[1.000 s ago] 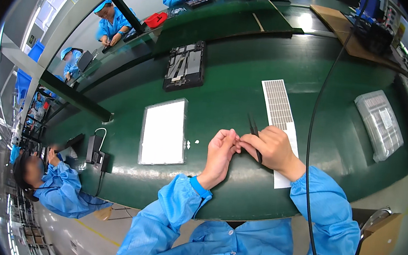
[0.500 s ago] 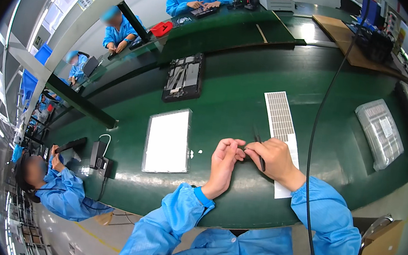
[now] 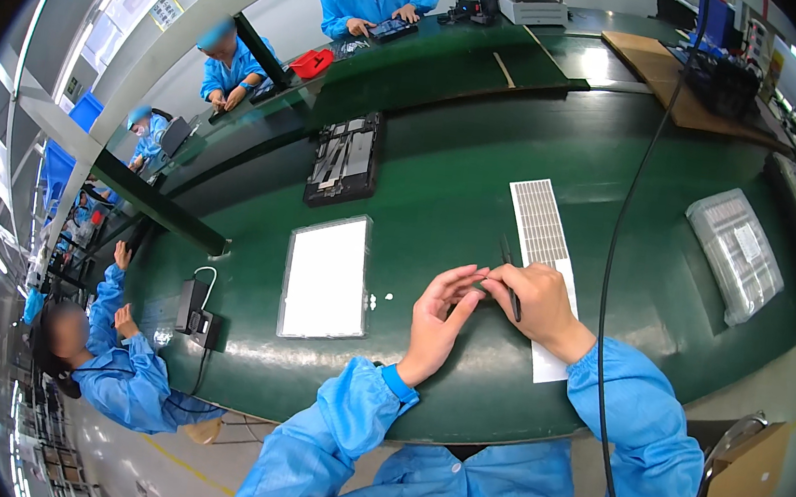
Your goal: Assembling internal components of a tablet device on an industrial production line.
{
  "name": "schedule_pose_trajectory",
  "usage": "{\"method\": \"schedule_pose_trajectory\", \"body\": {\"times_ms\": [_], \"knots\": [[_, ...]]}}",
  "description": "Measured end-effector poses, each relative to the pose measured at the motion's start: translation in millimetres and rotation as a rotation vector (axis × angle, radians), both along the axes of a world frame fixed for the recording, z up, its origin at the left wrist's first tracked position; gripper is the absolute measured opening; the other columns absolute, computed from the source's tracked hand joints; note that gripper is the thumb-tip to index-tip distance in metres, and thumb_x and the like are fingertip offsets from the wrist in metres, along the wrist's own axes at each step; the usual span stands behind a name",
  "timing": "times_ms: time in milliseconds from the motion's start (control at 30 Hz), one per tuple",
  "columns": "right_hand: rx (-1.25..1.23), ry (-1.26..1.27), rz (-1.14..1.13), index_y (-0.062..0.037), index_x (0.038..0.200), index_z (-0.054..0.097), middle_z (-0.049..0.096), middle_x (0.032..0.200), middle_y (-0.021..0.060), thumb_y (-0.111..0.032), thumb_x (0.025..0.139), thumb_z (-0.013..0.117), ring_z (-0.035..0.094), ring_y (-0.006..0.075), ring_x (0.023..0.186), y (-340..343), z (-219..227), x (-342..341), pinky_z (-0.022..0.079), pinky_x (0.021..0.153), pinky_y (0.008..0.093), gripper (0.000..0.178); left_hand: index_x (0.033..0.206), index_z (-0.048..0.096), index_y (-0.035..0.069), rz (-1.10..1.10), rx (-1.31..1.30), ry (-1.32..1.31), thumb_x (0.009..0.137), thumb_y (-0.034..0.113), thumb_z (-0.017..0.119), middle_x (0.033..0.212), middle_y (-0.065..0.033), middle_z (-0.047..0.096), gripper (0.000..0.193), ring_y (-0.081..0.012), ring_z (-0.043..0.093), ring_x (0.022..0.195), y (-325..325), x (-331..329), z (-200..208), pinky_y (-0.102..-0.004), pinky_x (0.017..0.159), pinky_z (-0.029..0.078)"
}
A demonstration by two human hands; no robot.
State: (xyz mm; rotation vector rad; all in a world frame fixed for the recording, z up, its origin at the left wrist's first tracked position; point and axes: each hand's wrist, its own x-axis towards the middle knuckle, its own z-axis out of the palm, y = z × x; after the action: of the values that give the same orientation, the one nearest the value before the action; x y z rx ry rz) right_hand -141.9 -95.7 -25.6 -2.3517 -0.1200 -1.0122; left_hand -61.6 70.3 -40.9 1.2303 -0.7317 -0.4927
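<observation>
My right hand (image 3: 538,305) is closed around a slim black tool (image 3: 514,306), seemingly tweezers. Its thin end points away from me, and its other end sticks out below my fingers. My left hand (image 3: 436,325) is held close by, palm turned inward, thumb apart from the fingers. The fingertips of both hands meet; anything tiny between them cannot be made out. Under and beyond my right hand lies a white sheet of small grey labels (image 3: 544,227). To the left of my left hand, a white rectangular panel in a clear tray (image 3: 327,278) lies near small white scraps (image 3: 389,296).
An opened black electronic device (image 3: 344,160) lies farther back on the green table (image 3: 443,185). At the right sits a plastic-wrapped pack (image 3: 735,255). A black cable (image 3: 612,271) hangs across my right side. A power adapter (image 3: 190,306) and a co-worker (image 3: 119,365) are at the left.
My left thumb has moved away from its fingers, while my right hand keeps the black tool. The co-worker at left no longer holds the dark object and has spread both hands.
</observation>
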Motion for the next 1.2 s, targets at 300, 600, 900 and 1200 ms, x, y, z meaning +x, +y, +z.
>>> {"method": "schedule_pose_trajectory", "body": {"times_ms": [300,600,900,1200], "knots": [[-0.066,0.035,0.13,-0.0088,0.085,0.063,0.065,0.067,0.0085,-0.017,0.089,0.071,0.062,0.0304,0.059,-8,-1,1,0.045,0.056,0.0399,0.012,0.112,0.075,0.007,0.14,0.231,-0.549,0.087,0.005,0.075,0.102,-0.0081,0.072,0.025,-0.0159,0.063,0.078,9,14,11,-0.0276,0.072,0.052],[-0.162,0.043,0.158,-0.0111,0.081,0.062,0.062,0.063,0.0064,-0.027,0.088,0.073,0.06,0.0274,0.057,-5,3,-1,0.043,0.055,0.0377,0.021,0.093,0.076,0.008,0.262,0.228,-0.843,0.083,0.011,0.077,0.084,-0.0027,0.072,0.01,-0.0183,0.063,0.068,9,19,12,-0.0317,0.068,0.045],[-0.063,0.136,0.14,-0.0105,0.084,0.069,0.067,0.069,0.0042,-0.016,0.083,0.076,0.061,0.0254,0.058,-2,4,1,0.045,0.057,0.0359,0.009,0.092,0.073,0.005,0.174,0.235,-0.657,0.088,0.006,0.074,0.083,-0.0049,0.069,0.005,-0.0149,0.061,0.067,45,26,12,-0.0268,0.061,0.048],[0.222,0.353,0.081,-0.0029,0.107,0.063,0.073,0.085,0.0077,-0.014,0.103,0.051,0.064,0.0124,0.063,-20,41,109,0.05,0.06,0.0267,0.016,0.097,0.068,0.003,-0.183,0.144,-0.147,0.095,0.014,0.069,0.08,-0.001,0.062,0.011,-0.0074,0.053,0.065,70,25,-1,-0.0255,0.058,0.044]]}}
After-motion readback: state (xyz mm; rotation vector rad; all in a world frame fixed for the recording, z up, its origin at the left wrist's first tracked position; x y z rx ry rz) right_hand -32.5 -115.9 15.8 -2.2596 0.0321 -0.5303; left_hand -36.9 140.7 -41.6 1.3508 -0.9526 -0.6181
